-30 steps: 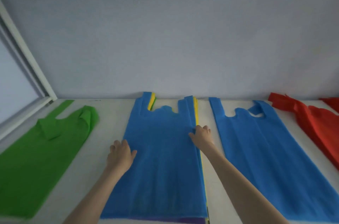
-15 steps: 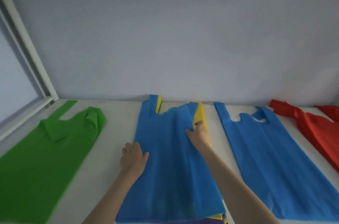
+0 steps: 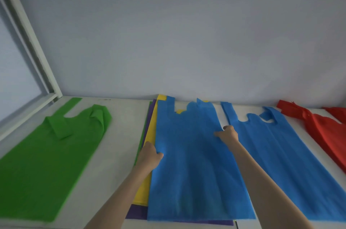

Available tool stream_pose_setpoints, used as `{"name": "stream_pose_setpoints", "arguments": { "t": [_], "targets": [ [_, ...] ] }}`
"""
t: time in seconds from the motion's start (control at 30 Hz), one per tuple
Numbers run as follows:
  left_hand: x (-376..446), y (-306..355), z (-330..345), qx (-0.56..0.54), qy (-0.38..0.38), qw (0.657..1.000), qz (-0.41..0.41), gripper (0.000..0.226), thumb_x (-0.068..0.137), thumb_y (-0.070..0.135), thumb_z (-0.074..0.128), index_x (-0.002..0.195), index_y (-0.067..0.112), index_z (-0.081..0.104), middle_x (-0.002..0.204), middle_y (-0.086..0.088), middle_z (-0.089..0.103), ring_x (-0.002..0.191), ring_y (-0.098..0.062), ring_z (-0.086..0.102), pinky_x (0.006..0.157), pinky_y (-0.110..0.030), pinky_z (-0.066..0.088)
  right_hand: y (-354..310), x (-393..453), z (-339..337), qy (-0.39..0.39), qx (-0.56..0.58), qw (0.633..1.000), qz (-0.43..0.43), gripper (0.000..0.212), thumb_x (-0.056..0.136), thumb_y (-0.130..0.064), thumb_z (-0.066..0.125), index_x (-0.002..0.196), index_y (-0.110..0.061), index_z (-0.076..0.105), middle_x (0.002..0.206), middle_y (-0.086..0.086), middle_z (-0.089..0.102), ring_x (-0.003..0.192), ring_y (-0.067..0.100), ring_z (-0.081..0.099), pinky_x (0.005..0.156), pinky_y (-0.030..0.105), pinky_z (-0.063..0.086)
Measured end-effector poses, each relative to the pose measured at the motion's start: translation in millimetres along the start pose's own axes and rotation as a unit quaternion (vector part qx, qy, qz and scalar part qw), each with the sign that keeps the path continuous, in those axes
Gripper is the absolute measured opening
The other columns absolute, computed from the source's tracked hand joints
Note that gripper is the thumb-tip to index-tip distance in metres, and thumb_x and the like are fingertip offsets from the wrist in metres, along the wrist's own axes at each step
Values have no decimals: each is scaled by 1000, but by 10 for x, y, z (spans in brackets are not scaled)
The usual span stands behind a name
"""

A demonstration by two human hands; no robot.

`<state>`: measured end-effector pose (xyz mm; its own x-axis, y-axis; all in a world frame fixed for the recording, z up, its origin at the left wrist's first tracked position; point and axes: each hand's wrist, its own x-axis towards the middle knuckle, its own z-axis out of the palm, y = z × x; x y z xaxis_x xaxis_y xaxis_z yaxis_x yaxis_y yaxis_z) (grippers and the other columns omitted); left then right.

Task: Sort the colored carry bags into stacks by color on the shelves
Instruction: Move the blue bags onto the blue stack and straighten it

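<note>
Though piled — two blue bags (image 3: 187, 163) (image 3: 292, 163)

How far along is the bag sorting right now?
Done: a green bag, a blue bag and red bags lie apart by color. In hand: both hands, left hand and right hand, grip the top blue bag of the mixed pile. Left: the yellow bag and purple bag beneath.

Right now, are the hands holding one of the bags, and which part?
Yes. Both hands hold the top blue bag of the mixed pile. The left hand grips its left side edge, and the right hand pinches its right side edge, below the handle.
</note>
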<state>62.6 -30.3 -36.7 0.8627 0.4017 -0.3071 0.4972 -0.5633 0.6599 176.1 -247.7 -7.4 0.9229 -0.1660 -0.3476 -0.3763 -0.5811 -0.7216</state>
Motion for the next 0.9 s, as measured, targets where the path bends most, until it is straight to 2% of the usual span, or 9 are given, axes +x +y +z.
{"name": "stream_pose_setpoints", "arguments": {
  "t": [0.07, 0.17, 0.27, 0.4, 0.47, 0.53, 0.63, 0.8, 0.9],
  "targets": [
    [8, -7, 13, -12, -24, 1000, 3, 35, 81, 2, 49, 57, 14, 26, 54, 2, 25, 45, -13, 23, 45, -21, 18, 11, 57, -12, 2, 14, 1000, 11, 29, 86, -22, 58, 71, -6, 40, 68, 3, 37, 53, 17, 36, 51, 26, 30],
    [11, 4, 45, -17, -15, 1000, 15, 41, 82, 2, 47, 54, 16, 21, 51, 3, 23, 44, -12, 19, 44, -21, 16, 31, 127, -33, -5, 13, 1000, 15, 34, 88, -32, 55, 87, -2, 40, 66, 2, 34, 53, 13, 31, 51, 25, 29],
    [20, 56, 67, -65, 6, 998, 1, 40, 86, 2, 45, 58, 17, 21, 55, 2, 22, 45, -11, 19, 42, -20, 16, 32, 183, -49, -14, 46, 999, 18, 26, 85, -19, 58, 99, 1, 49, 70, 5, 40, 58, 17, 37, 56, 28, 34],
    [-14, 260, 85, -45, -13, 999, -17, 38, 89, 3, 41, 57, 15, 22, 57, 1, 25, 46, -13, 20, 46, -22, 16, 52, 253, -157, -21, 85, 996, -17, 45, 83, -6, 57, 125, 2, 44, 101, 11, 49, 84, 25, 49, 58, 26, 41],
    [-53, 489, 75, -19, -2, 1000, -9, 37, 92, 8, 42, 57, 14, 30, 57, 1, 31, 47, -13, 28, 44, -22, 19, 14, 307, -293, -8, 84, 995, -45, 49, 83, -6, 56, 129, -1, 41, 111, 13, 51, 88, 24, 48, 54, 25, 38],
    [-85, 813, 77, -34, 14, 999, 22, 30, 93, 11, 42, 63, 11, 38, 58, 0, 35, 48, -14, 31, 44, -24, 21, -66, 363, -556, 22, 74, 994, -76, 50, 83, -6, 55, 131, -3, 42, 124, 18, 54, 95, 26, 52, 65, 26, 40],
    [-143, 1435, 130, -109, 45, 989, 85, 10, 91, 11, 43, 89, 5, 50, 62, 0, 40, 49, -14, 35, 45, -25, 25, -216, 497, -1189, 77, 86, 985, -129, 45, 84, -7, 53, 127, -4, 43, 122, 20, 56, 92, 24, 52, 73, 34, 42],
    [-326, 2270, 479, -182, 70, 971, 142, 9, 93, 17, 45, 94, 8, 42, 67, 3, 41, 52, -11, 38, 41, -21, 28, -132, 887, -2226, 108, 100, 972, -182, 47, 85, -9, 54, 130, -7, 40, 106, 13, 51, 89, 21, 47, 69, 31, 43],
    [-326, 2324, 957, -194, 34, 974, 112, 9, 93, 16, 45, 95, 7, 42, 67, 2, 41, 52, -11, 38, 39, -17, 30, 262, 1158, -2451, 90, 93, 981, -145, 47, 82, -10, 59, 126, -3, 44, 114, 14, 57, 90, 23, 52, 83, 39, 49]
  ]
}}
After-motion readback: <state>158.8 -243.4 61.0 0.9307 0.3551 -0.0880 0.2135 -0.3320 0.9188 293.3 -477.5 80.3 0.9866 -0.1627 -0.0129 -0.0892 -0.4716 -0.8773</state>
